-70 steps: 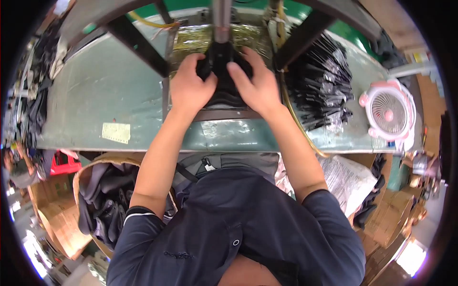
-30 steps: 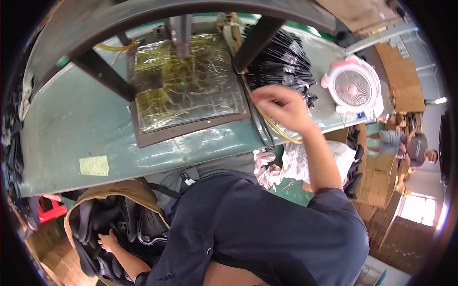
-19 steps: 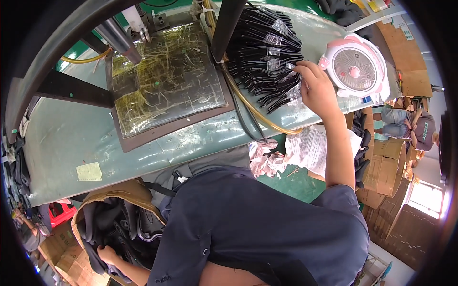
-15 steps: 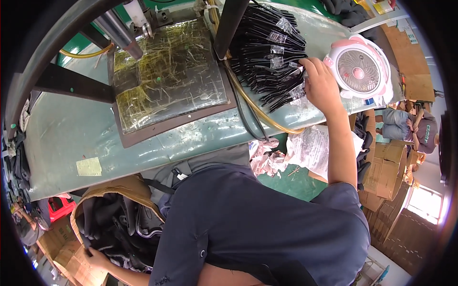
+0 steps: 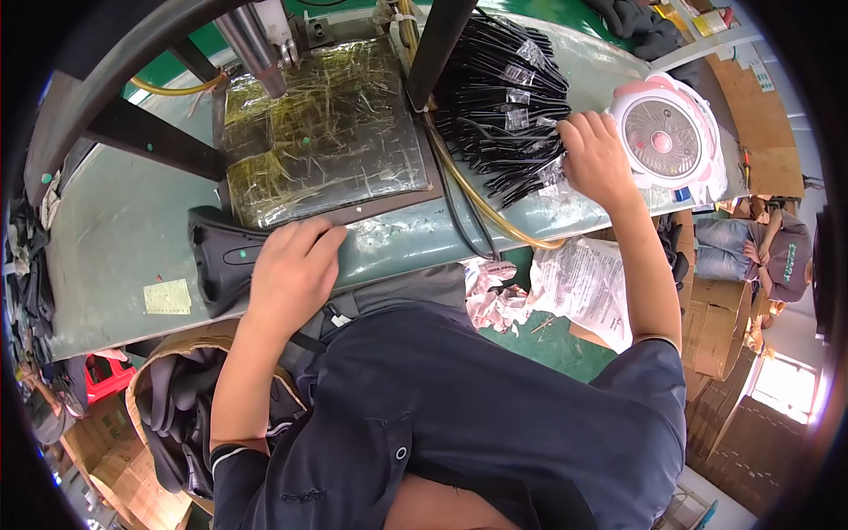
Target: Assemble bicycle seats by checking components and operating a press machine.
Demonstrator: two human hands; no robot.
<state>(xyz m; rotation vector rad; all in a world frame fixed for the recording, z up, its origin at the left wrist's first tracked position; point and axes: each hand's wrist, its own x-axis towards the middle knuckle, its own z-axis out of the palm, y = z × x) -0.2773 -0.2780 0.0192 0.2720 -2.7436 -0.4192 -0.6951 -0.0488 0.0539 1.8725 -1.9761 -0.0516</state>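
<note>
My left hand is closed on the right end of a black moulded piece with a thin oval outline on its side. That piece rests on the near part of the bench, in front of the press plate. Farther right, my right hand has its fingers curled down at the edge of a row of thin black cords, bundled with clear wrap. Its fingertips pinch at one bundle; their exact grip is partly hidden.
A taped press plate lies under a metal cylinder and dark frame bars. A pink-white fan stands right of the cords. A yellowish hose crosses the bench edge. Below left, a carton holds similar black pieces.
My left hand has come up from the carton to the bench, bringing a black moulded piece. My right hand stays by the cords, its fingers more curled.
</note>
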